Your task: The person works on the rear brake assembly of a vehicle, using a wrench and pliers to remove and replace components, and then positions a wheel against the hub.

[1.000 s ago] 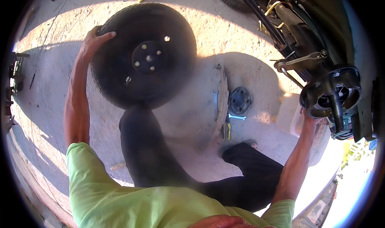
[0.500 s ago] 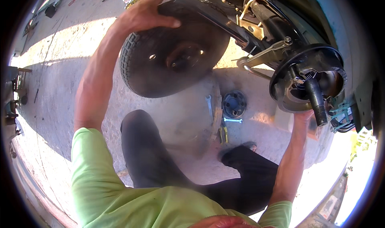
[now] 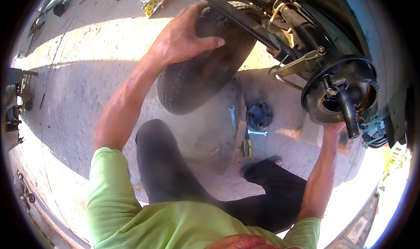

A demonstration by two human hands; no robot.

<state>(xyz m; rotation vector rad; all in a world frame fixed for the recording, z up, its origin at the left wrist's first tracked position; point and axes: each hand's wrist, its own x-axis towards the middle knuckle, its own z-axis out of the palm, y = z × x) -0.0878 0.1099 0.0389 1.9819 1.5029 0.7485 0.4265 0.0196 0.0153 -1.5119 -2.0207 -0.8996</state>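
My left hand [image 3: 186, 39] lies with thumb and fingers spread against the upper side of a dark wheel with a treaded tyre [image 3: 192, 85]. The tyre stands on the concrete floor, tilted, its tread side toward me. At the right, my right hand [image 3: 335, 127] reaches under a round metal brake backing plate [image 3: 316, 111] on the end of an axle. Its fingers are hidden behind the plate, so their grip cannot be made out. A threaded spindle [image 3: 348, 111] sticks out from the middle of the plate, pointing down toward me.
On the floor between my legs and the axle lie a black hub [image 3: 259, 115], two wrenches, one a spanner [image 3: 257, 132], and yellow-handled pliers [image 3: 247, 147]. A long dark bar [image 3: 236, 19] slants across the top. Crumpled shiny foil packaging [image 3: 152, 0] lies at the far left.
The wheel has swung round and to the right, from showing its disc face to showing more of its tread. My left hand has moved right with it. My right hand stays under the plate.
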